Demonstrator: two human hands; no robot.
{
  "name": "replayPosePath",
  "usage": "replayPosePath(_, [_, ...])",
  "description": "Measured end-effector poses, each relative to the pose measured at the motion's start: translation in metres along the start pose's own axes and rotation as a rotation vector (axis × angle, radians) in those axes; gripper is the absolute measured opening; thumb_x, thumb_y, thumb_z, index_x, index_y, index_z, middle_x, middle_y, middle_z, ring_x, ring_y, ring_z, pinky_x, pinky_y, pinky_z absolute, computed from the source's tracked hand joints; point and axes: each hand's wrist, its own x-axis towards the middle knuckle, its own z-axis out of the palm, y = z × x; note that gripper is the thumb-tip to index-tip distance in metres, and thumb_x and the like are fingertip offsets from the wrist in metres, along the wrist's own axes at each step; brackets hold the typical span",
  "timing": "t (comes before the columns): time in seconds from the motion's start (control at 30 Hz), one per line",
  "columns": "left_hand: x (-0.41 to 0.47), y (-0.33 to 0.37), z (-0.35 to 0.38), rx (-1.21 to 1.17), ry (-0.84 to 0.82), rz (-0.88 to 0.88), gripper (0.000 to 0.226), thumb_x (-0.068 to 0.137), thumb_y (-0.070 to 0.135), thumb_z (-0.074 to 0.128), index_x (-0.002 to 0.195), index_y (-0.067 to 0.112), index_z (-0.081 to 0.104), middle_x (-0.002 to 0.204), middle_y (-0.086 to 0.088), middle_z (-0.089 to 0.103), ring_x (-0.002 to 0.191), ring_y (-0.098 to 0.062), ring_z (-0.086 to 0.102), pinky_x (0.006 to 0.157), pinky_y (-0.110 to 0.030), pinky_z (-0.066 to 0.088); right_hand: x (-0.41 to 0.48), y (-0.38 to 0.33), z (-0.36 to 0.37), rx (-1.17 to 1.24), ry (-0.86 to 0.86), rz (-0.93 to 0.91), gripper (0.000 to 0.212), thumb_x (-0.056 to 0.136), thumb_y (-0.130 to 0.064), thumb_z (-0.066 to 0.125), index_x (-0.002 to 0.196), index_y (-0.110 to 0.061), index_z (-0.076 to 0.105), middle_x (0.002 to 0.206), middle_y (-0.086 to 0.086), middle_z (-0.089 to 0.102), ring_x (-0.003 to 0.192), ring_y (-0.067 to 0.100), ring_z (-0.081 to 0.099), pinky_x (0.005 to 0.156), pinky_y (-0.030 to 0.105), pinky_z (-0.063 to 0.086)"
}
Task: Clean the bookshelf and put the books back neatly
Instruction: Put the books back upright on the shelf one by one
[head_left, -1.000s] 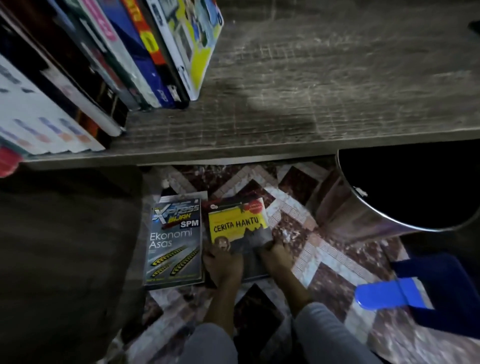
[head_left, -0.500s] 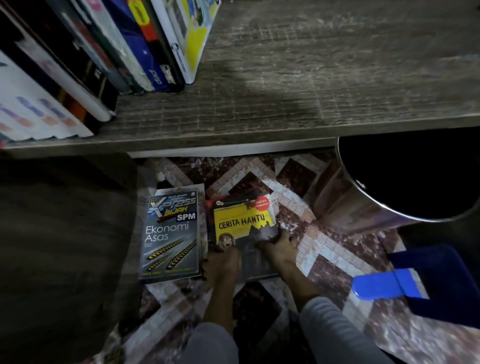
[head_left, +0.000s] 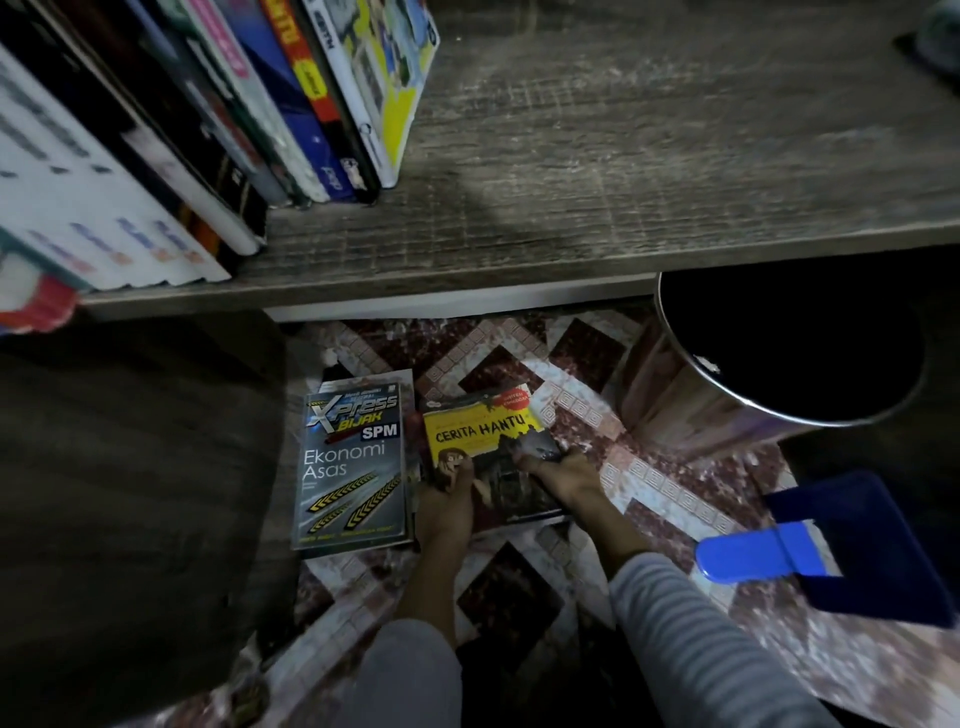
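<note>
Down on the patterned floor a yellow and black book titled "Cerita Hantu" (head_left: 483, 431) is gripped by both hands. My left hand (head_left: 447, 506) holds its lower left edge with the thumb on the cover. My right hand (head_left: 563, 475) holds its right edge, thumb on top. Left of it lies a grey book, "Xpress Bijak SPM Ekonomi Asas" (head_left: 350, 467), flat on another book. Above, the grey wooden shelf (head_left: 623, 171) carries several leaning books (head_left: 218, 119) at its left end; the rest of its board is bare.
A round metal bin (head_left: 789, 353) stands on the floor at the right, under the shelf edge. A blue dustpan (head_left: 810, 551) lies at the lower right. A dark wooden panel (head_left: 130, 493) fills the lower left. Something small sits at the shelf's far right corner (head_left: 935, 36).
The "Cerita Hantu" book has come up slightly off the floor and tilted, with both hands sliding a little up its edges. The view has shifted downward a bit.
</note>
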Motion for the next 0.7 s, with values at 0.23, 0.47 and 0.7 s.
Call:
replayPosePath(0.23, [-0.027, 0.033, -0.026, 0.001, -0.006, 0.049, 0.064, 0.084, 0.048, 0.062, 0.124, 0.001, 0.047, 0.117, -0.019, 0.060, 0.107, -0.036, 0.058, 0.093, -0.043, 0.047, -0.045, -0.019, -0.019, 0.067, -0.027, -0.094, 0.060, 0.073, -0.047, 0.075, 0.113, -0.004, 0.061, 0.104, 0.009, 0.066, 0.098, 0.026, 0.063, 0.085, 0.031, 0.048])
replayPosePath(0.47, [-0.104, 0.043, -0.051, -0.106, -0.046, 0.051, 0.043, 0.088, 0.043, 0.060, 0.097, 0.002, 0.057, 0.103, -0.016, 0.064, 0.096, -0.033, 0.062, 0.085, -0.042, 0.052, -0.120, -0.032, -0.055, -0.125, -0.010, -0.239, 0.062, 0.059, -0.066, 0.069, 0.095, -0.015, 0.068, 0.097, 0.002, 0.069, 0.090, 0.020, 0.063, 0.082, 0.030, 0.050])
replayPosePath(0.7, [-0.188, 0.053, -0.079, -0.145, -0.091, 0.174, 0.033, 0.091, 0.039, 0.058, 0.075, 0.010, 0.053, 0.085, -0.009, 0.062, 0.081, -0.024, 0.060, 0.078, -0.030, 0.045, -0.229, -0.034, -0.098, -0.205, 0.128, -0.334, 0.056, 0.080, -0.051, 0.064, 0.120, -0.012, 0.061, 0.129, 0.014, 0.057, 0.119, 0.030, 0.054, 0.092, 0.031, 0.043])
